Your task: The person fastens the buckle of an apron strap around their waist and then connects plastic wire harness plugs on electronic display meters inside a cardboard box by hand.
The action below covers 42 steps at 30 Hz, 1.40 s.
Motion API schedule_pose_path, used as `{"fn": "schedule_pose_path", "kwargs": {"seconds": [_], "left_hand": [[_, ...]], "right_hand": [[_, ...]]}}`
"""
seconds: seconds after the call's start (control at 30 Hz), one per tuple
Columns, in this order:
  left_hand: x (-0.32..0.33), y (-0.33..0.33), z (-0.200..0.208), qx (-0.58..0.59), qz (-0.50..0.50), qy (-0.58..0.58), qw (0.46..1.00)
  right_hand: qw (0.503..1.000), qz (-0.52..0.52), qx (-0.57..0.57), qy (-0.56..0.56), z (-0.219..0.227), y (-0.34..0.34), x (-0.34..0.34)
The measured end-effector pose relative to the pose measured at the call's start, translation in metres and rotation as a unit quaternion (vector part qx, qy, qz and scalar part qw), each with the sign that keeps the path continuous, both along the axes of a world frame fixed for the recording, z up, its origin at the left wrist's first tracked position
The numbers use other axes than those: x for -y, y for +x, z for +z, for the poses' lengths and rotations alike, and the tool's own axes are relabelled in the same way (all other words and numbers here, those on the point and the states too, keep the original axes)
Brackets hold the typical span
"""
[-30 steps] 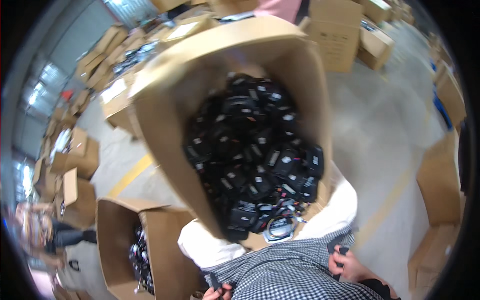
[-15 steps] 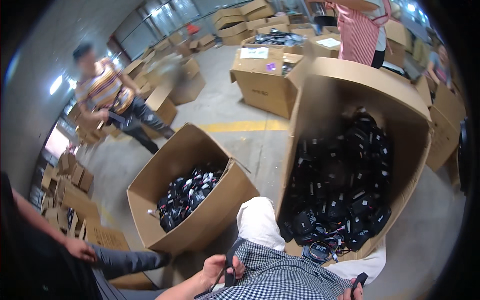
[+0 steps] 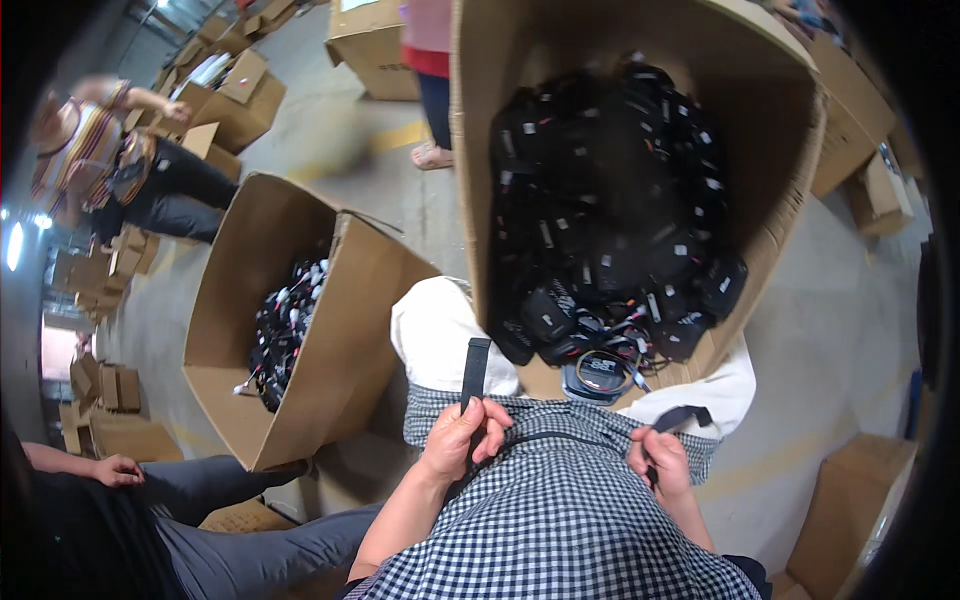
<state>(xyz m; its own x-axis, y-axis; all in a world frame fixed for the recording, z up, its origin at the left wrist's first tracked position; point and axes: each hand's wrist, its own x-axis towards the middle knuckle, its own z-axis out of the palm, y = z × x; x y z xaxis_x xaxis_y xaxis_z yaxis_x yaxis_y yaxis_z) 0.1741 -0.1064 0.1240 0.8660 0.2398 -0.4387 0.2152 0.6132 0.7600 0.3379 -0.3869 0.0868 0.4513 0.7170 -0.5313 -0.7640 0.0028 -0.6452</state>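
Over my lap lies a black-and-white checked apron (image 3: pixel 570 500). My left hand (image 3: pixel 460 438) is closed on a flat black strap (image 3: pixel 476 368), whose free end points up above the fingers. On the other side of the apron, my right hand (image 3: pixel 662 460) grips a second black strap (image 3: pixel 684 416), its end bent over to the right. The hands are apart, both just above the apron. Directly in front is a large cardboard box (image 3: pixel 790 170) with many black cased devices (image 3: pixel 600 240) inside. Coiled thin wires (image 3: pixel 602 375) lie near its front edge.
To the left a smaller cardboard box (image 3: pixel 335 350) holds black parts with wires (image 3: pixel 285 330). A person (image 3: pixel 80 520) in grey trousers sits close on my left. Another in a striped shirt (image 3: pixel 100 150) stands farther off. A carton (image 3: pixel 850 500) is at the lower right.
The view has tilted down and to the right. Both hands, still holding the straps, appear higher and more fully in view. The left strap now points upward.
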Motion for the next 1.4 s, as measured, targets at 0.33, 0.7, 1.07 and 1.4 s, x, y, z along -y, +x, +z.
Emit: {"fn": "schedule_pose_path", "kwargs": {"seconds": [0.33,0.7,1.07,1.4], "left_hand": [[0.039,0.027,-0.006,-0.112,-0.084,0.036,0.989],[-0.018,0.008,0.023,0.118,0.199,0.025,0.973],[-0.128,-0.09,0.089,0.312,0.345,0.142,0.874],[-0.175,-0.127,0.104,0.24,0.379,0.142,0.882]], "right_hand": [[0.994,0.084,-0.068,0.001,-0.007,0.007,-0.029],[0.992,-0.053,-0.112,0.038,-0.022,0.038,-0.019],[0.979,-0.156,-0.025,0.131,-0.035,0.03,0.091],[0.98,-0.174,-0.007,0.092,-0.009,0.04,0.056]]}}
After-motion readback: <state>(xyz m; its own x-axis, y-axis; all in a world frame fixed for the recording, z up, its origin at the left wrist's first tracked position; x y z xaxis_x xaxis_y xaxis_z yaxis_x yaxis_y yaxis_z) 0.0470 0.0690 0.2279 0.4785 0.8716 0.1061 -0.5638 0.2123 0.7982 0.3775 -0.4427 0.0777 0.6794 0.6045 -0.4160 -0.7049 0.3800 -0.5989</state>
